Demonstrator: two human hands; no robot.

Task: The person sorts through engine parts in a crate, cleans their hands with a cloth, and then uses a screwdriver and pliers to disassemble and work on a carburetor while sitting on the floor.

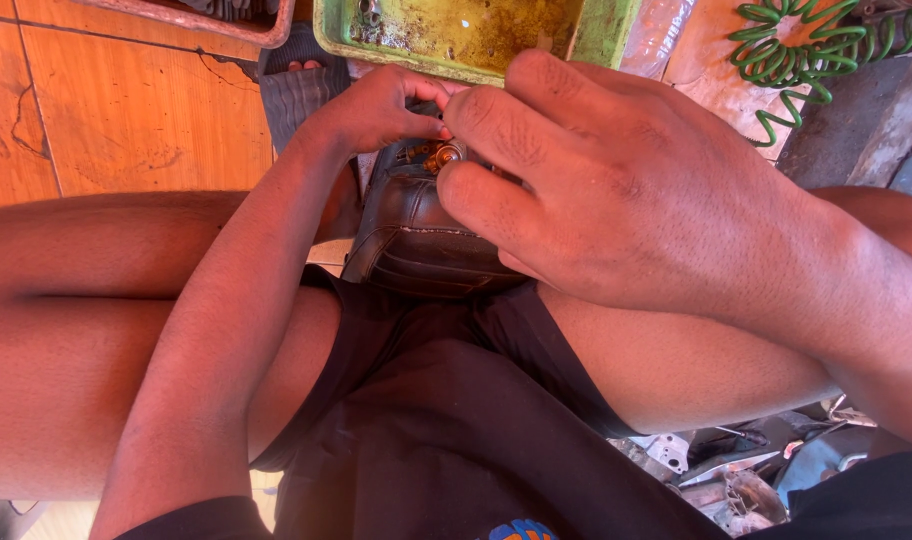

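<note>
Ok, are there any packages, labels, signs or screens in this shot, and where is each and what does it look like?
No screens or signs show.
Clear plastic wrapper: top edge, right of the green tray; crinkled, see-through.
Printed patch: bottom edge, on the black shorts; small, blue and orange, cut off.
The left hand and right hand pinch a brass valve on black rubber, no label visible.

Open passage exists at far left, over the bare orange tiled floor [126, 110]. Straight ahead, a green tray [606, 30] blocks the far side, with a coiled green hose [786, 60] at far right. Metal scrap [736, 480] clutters the floor at near right. Both thighs close off the near centre.
</note>
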